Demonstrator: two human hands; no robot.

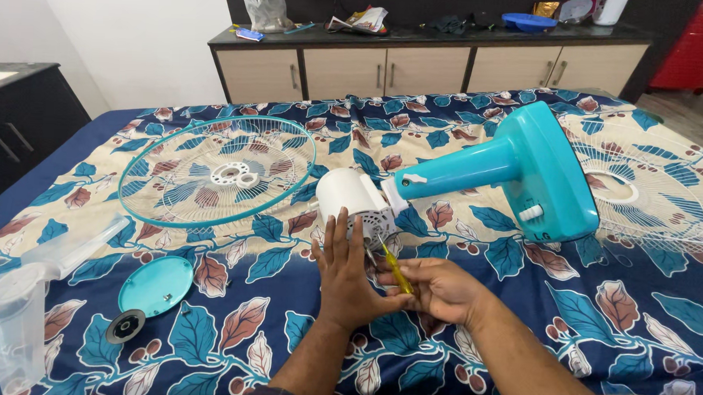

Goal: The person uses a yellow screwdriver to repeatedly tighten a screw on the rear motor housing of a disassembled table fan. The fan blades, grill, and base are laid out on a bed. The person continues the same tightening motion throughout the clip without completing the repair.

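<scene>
A dismantled fan (pixel 516 176) lies on its side on a bed (pixel 643 324) spread with a leaf-print sheet, its teal base toward the right edge and its white motor (pixel 351 197) pointing to the middle. The left hand (pixel 347 279) lies flat and open, fingers (pixel 338 236) together and stretched forward so their tips touch the motor's near side, steadying it. The right hand (pixel 442 290) is closed around a yellow-handled screwdriver (pixel 396 271), whose tip points up toward the motor's underside, just beside the left fingertips; the exact contact point is hidden between the hands.

The main risk, as I judge it, is the screwdriver slipping off the fastener: the motor rests on soft bedding and is held only by a flat palm, so it could roll or sink under pressure, and the tip could then jab the left fingers so close by. A freed screw could also drop into the busy pattern of the sheet and be hard to find.

Toward the left edge lie a teal-rimmed wire grille (pixel 216 173), a round teal cap (pixel 155 286), a small dark ring (pixel 125 327) and clear blades (pixel 21 295). A second grille (pixel 648 184) lies near the far right corner, behind the base.
</scene>
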